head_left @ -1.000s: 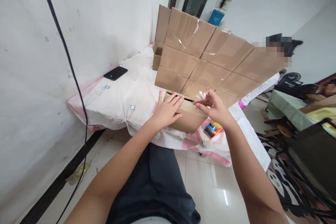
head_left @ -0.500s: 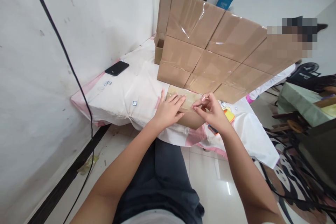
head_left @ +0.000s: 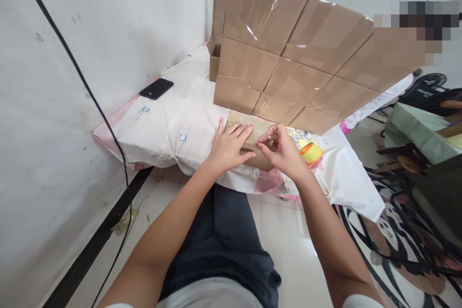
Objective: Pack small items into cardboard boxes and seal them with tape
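Lightly, the grip of the right hand [head_left: 284, 151] is pinched almost closed, thumb to fingertips, on a glinting scrap of clear tape [head_left: 269, 138] at the top edge of a small cardboard box [head_left: 259, 159]. The left hand [head_left: 228, 148] lies flat and spread, its grip unclosed, pressing on the box's top – a smooth tan face with a dull sheen. The box sits near the front edge of a table draped in creased white-and-pink cloth [head_left: 195, 110]. Just right of it lies a glossy yellow-and-orange piece [head_left: 312, 153], partly hidden by the right hand. Behind rises a stack of square-faced cartons [head_left: 296, 74], matte brown under shiny, wrinkled tape. Farther left rests a flat black slab – rounded at the corners, phone-like [head_left: 157, 88] – near the scuffed plaster wall [head_left: 39, 106].
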### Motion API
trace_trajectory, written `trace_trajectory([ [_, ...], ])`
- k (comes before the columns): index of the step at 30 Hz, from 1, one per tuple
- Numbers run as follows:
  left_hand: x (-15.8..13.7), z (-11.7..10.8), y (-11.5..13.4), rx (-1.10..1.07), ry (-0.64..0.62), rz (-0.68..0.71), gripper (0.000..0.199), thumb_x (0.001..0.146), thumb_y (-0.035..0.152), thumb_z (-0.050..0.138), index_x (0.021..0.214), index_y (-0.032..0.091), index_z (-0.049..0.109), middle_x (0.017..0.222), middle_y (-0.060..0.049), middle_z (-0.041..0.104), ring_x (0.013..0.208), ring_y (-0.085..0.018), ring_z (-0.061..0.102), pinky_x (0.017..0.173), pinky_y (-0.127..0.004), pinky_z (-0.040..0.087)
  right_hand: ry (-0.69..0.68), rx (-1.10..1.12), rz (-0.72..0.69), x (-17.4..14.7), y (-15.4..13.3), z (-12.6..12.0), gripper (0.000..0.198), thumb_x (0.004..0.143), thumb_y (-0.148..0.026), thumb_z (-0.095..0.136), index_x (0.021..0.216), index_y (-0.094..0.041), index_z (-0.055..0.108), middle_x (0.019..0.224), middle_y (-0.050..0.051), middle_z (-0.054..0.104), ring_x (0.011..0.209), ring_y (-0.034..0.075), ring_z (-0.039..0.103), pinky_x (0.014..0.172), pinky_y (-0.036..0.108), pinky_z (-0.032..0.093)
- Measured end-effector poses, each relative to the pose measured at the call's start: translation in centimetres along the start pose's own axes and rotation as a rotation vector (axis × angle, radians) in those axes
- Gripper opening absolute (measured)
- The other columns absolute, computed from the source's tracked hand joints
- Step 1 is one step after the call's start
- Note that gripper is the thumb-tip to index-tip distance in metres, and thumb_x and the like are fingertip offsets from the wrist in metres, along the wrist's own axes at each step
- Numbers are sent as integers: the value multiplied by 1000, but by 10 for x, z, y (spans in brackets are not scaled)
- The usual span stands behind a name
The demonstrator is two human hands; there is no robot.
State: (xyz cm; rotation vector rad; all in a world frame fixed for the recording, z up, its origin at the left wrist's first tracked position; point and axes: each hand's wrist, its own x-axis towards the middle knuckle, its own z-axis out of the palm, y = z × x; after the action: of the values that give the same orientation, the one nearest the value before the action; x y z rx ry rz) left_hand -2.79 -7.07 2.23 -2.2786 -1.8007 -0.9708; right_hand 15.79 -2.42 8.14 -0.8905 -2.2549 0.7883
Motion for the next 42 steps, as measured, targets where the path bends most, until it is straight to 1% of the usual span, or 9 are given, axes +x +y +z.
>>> trace_trajectory([
  [11,-3,8,-1,-49,69,-19,62,92,51,60,146,22,49,144,-8,61,138,-31,50,127,-60,7,-38,-38,-19,6,7,0,28,86,-27,62,100,-26,37,95,2,70,76,17,64,63,31,43],
  [17,-5,11,0,-57,100,-28,59,94,51,58,145,23,51,143,-7,62,138,-29,50,127,-59,9,-44,24,-29,5,8,-2,28,87,-28,62,99,-25,37,96,1,70,71,14,60,63,29,42],
  [21,-6,12,1,-45,106,-48,54,95,49,57,143,24,53,142,-6,63,138,-28,50,127,-58,10,-47,-3,-41,5,5,-4,26,88,-28,62,98,-25,39,93,1,70,76,15,61,65,29,43],
  [27,-6,13,0,-46,97,-55,53,96,51,57,143,26,54,141,-6,63,139,-28,50,127,-57,11,-52,-136,-75,13,-8,-14,13,95,-35,56,97,-24,49,81,0,67,70,16,62,65,30,44],
  [30,-7,14,-1,-40,108,-50,53,95,52,58,142,26,54,141,-6,64,138,-28,50,127,-57,11,-34,-230,-125,26,-10,-24,17,98,-37,50,93,-23,58,81,2,69,71,17,63,69,31,45],
  [35,-8,13,-3,-69,146,-87,65,93,53,63,148,23,46,137,-8,66,132,-26,56,127,-53,15,-85,-181,-238,58,11,-33,27,96,-38,52,78,-20,61,110,8,73,106,23,66,95,38,46],
  [38,-8,13,-3,-94,174,-101,72,93,52,64,151,18,37,135,-8,68,130,-25,57,126,-52,18,-108,-163,-196,72,29,-25,29,95,-39,51,74,-20,57,100,8,70,97,22,64,91,38,47],
  [40,-8,13,-3,-93,176,-102,73,94,51,63,152,17,34,135,-8,68,131,-25,57,126,-52,19,-105,-219,-163,75,39,-17,29,95,-38,49,73,-20,54,92,7,65,86,19,59,84,36,46],
  [42,-9,14,-2,-84,161,-112,72,95,52,61,152,17,35,136,-9,67,132,-26,56,126,-53,19,-100,-287,-146,75,44,-9,28,94,-36,48,72,-20,51,93,7,59,83,18,55,83,35,44],
])
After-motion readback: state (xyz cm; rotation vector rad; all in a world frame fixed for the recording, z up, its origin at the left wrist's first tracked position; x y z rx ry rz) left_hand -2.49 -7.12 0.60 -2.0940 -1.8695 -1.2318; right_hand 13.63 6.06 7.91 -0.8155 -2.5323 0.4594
